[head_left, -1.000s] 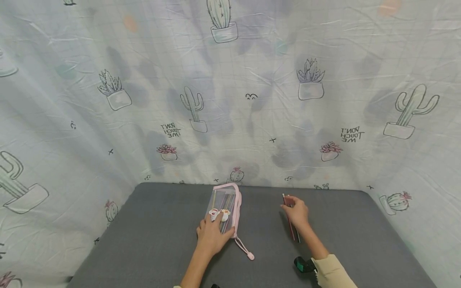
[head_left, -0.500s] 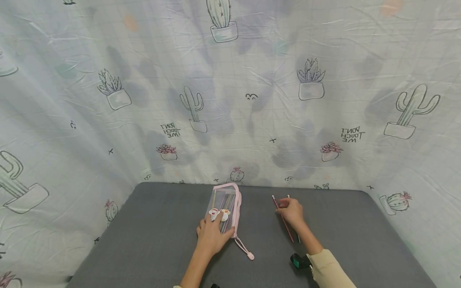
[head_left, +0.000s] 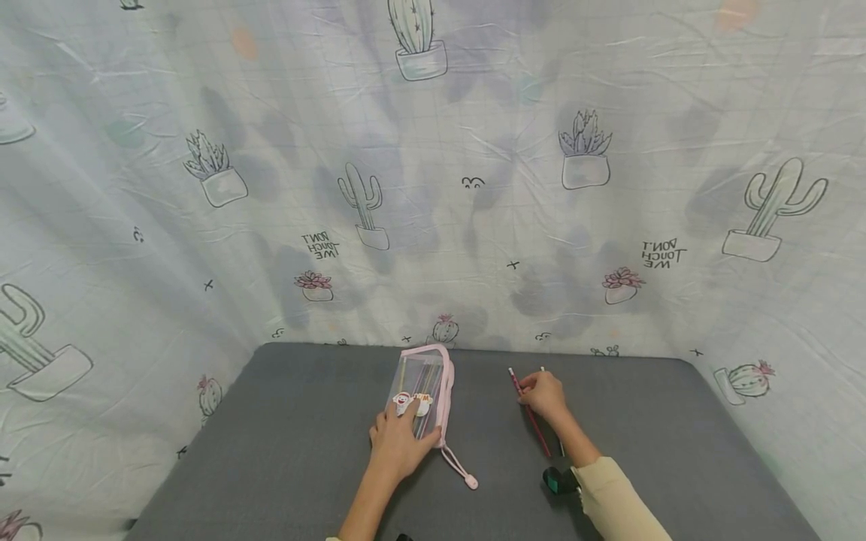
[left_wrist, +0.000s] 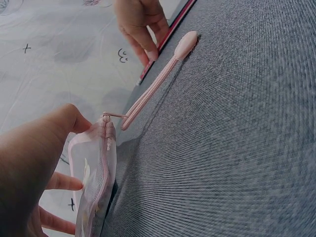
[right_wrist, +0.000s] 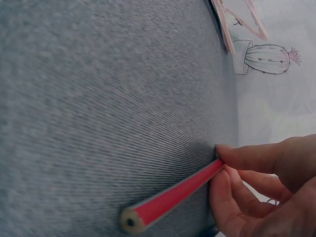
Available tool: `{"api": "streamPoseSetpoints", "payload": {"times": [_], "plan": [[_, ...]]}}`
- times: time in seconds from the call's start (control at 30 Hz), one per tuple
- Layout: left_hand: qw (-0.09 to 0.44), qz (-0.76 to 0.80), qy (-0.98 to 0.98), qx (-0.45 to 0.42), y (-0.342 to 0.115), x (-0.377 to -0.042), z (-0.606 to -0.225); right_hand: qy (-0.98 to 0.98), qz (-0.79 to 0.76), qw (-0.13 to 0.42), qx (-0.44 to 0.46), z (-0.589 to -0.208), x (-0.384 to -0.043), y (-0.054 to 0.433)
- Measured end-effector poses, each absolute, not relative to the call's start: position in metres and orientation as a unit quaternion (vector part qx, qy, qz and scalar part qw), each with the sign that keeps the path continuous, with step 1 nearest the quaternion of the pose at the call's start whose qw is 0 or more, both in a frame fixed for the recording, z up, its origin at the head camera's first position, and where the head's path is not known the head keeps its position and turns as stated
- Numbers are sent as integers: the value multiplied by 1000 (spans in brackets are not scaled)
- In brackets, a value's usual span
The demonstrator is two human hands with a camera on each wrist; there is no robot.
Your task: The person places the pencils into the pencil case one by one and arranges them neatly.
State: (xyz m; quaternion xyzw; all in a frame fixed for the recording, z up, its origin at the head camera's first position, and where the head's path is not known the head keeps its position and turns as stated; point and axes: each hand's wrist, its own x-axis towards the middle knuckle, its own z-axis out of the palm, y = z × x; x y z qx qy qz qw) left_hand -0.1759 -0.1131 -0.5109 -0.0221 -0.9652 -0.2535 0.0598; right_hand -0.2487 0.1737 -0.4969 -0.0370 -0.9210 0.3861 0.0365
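Observation:
A clear pencil case (head_left: 428, 368) with pink zipper trim and cartoon stickers lies mid-table, several long thin items showing inside. My left hand (head_left: 398, 442) rests on its near half, fingers spread over the face and thumb at the zipper edge. In the left wrist view, the thumb touches the corner by the zipper (left_wrist: 104, 148). To the right, my right hand (head_left: 544, 396) pinches a red pencil (head_left: 537, 432) between thumb and fingers. Its flat, unsharpened end (right_wrist: 131, 222) points toward the right wrist camera. A second, darker pencil (head_left: 561, 448) lies partly hidden beneath that hand.
The case's pink pull cord (head_left: 456, 464) trails toward me on the grey tabletop (head_left: 304, 451). Behind and at both sides hangs a pale curtain (head_left: 473, 225) printed with cacti. A black-and-green wrist device (head_left: 560, 481) is by the right sleeve.
My right hand has shifted slightly left with the red pencil, whose far end swung left, away from the darker pencil. The left hand and the case have stayed put.

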Motion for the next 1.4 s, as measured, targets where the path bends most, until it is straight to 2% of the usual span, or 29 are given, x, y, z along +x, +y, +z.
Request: {"api": "streamPoseSetpoints", "payload": {"times": [0.7,1.4], "plan": [[64,-250,-966,-23,-113,-175,-511,-837,538,-48,-83,-495,-253,178],[62,-253,-965,-24,-112,-175,-509,-773,629,-26,-76,-504,-235,169]]}}
